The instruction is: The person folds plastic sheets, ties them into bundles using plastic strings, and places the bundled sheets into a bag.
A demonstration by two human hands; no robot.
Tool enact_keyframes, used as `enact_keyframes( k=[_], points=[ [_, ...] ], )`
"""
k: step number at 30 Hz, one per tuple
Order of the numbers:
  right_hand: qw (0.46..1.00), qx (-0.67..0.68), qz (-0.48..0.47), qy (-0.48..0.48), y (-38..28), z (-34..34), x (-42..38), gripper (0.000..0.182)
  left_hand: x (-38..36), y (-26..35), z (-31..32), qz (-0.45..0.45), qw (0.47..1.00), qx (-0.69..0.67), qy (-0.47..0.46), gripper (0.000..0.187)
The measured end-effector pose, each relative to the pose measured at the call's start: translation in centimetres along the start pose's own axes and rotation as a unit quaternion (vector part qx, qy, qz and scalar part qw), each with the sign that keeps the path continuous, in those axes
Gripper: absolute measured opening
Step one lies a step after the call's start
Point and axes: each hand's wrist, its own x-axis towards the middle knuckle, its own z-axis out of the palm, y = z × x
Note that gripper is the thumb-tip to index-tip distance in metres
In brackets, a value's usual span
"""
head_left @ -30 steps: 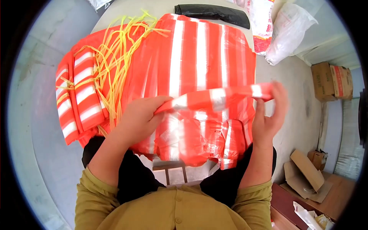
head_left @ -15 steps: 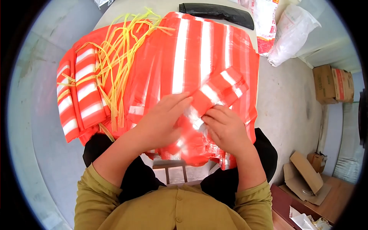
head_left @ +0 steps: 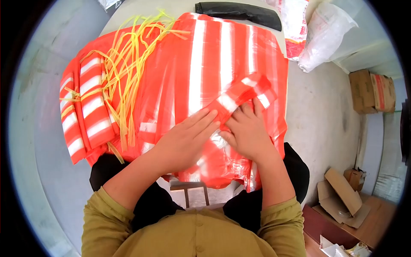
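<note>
A stack of red-and-white striped plastic sheets (head_left: 184, 68) lies across the table in front of me. Over its right half is a narrow folded striped piece (head_left: 227, 102). My left hand (head_left: 186, 137) rests flat at the lower left end of that piece, fingers stretched out. Fingers of my right hand (head_left: 246, 128) bend over the folded piece, which they press or grip; the fingertips are partly hidden. Yellow strings (head_left: 128, 77) lie loose left of the stack, beside rolled striped bundles (head_left: 94, 98) tied with yellow string.
A black rolled item (head_left: 239, 15) lies at the table's (head_left: 171, 7) far edge. Plastic bags (head_left: 327, 36) stand beyond the right corner. Cardboard boxes (head_left: 371, 92) are at the right, and an opened carton (head_left: 342, 199) sits at the lower right. A stool frame (head_left: 188, 187) shows below the sheets.
My right hand has moved up onto the folded piece, whose far end is now bent over. My left hand has flattened beside its lower end. The view has shifted slightly.
</note>
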Motion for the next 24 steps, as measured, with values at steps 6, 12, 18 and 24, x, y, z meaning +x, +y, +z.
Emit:
enact_keyframes(
  k=[6,12,18,24],
  points=[
    [0.972,0.04,0.178,0.151,1.9,-3.4,-0.3,0.03,-0.3,0.5,-0.3,0.001,1.0,-0.005,-0.017,0.073],
    [0.988,-0.069,0.117,0.077,2.0,-1.6,-0.4,0.043,-0.5,1.0,-0.1,-0.004,1.0,-0.004,-0.027,0.074],
    [0.906,0.09,0.403,-0.095,0.6,-7.8,0.3,0.057,-1.0,0.6,0.3,-0.023,0.998,-0.055,-0.018,0.076],
    [0.886,0.344,0.311,0.024,-0.6,-3.7,-1.3,0.073,-1.0,3.1,0.4,-0.073,0.985,-0.15,-0.032,0.084]
  ],
)
